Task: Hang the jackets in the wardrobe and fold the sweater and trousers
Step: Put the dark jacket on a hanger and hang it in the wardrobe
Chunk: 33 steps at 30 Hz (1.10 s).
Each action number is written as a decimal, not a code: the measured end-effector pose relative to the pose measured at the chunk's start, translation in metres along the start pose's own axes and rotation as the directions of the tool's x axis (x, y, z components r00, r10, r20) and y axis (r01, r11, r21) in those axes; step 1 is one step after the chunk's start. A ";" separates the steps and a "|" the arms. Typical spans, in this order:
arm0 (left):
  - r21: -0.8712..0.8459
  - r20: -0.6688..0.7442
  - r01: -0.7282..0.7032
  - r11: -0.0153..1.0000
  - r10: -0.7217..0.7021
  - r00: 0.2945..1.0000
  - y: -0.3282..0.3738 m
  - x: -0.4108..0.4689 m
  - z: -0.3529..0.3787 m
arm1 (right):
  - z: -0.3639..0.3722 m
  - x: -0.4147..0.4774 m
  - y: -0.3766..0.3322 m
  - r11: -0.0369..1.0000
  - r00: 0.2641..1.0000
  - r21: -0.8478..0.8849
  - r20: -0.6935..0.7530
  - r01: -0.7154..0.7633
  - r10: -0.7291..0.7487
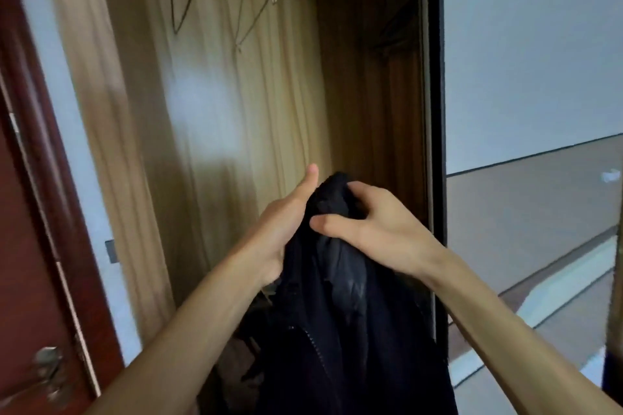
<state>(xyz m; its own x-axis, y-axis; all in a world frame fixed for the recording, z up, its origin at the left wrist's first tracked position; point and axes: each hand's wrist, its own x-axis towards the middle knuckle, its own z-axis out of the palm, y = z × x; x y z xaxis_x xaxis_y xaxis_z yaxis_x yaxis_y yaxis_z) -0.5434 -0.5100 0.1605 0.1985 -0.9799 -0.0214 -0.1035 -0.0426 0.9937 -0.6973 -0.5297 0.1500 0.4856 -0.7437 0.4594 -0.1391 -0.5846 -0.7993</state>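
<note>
A dark navy jacket (340, 330) with a zip hangs down from both my hands in front of the open wardrobe (236, 111). My left hand (286, 226) holds its upper part from the left, thumb sticking up. My right hand (371, 216) grips the bunched top of the jacket, fingers curled over the fabric. Two wire hangers (256, 10) hang from the top of the wardrobe, above and left of my hands, and carry nothing.
A red-brown door (37, 280) with a metal handle (47, 371) stands at the left. The wardrobe's dark sliding-door frame (436, 145) runs down the right of the opening. Dark items lie at the wardrobe's bottom (249, 347). Pale wall and floor lie to the right.
</note>
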 end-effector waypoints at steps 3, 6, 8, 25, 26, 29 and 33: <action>0.012 -0.058 -0.059 0.998 0.060 0.997 0.020 0.006 -0.015 | 0.000 0.035 -0.001 0.985 0.972 -0.034 0.175 0.168 -0.160; -0.068 -0.228 -0.135 0.988 0.117 0.967 0.031 0.016 -0.025 | -0.008 0.080 -0.001 0.977 0.944 0.106 0.256 0.186 -0.207; -0.114 -0.304 -0.163 0.980 0.121 0.945 0.039 0.022 -0.030 | -0.008 0.119 -0.003 0.965 0.969 0.255 0.220 0.054 -0.112; -0.129 -0.735 -0.493 0.860 0.251 0.630 0.187 0.034 -0.086 | 0.010 0.354 -0.170 0.545 0.907 0.809 0.375 -0.220 -0.192; -0.124 -0.735 -0.482 0.868 0.246 0.632 0.188 0.035 -0.087 | 0.008 0.359 -0.182 0.508 0.912 0.831 0.363 -0.226 -0.188; -0.126 -0.728 -0.459 0.879 0.233 0.645 0.188 0.037 -0.090 | 0.007 0.376 -0.212 0.496 0.908 0.831 0.380 -0.251 -0.178; -0.117 -0.742 -0.465 0.878 0.234 0.628 0.189 0.041 -0.098 | 0.011 0.384 -0.223 0.649 0.899 0.736 0.397 -0.191 -0.185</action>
<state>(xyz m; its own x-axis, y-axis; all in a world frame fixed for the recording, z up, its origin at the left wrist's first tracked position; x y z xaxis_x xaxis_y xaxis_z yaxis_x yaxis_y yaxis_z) -0.4598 -0.5391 0.3582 0.8236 -0.4811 0.3004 -0.0691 0.4407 0.8950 -0.4709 -0.6814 0.5000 0.8048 -0.4317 0.4072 0.4521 0.0016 -0.8919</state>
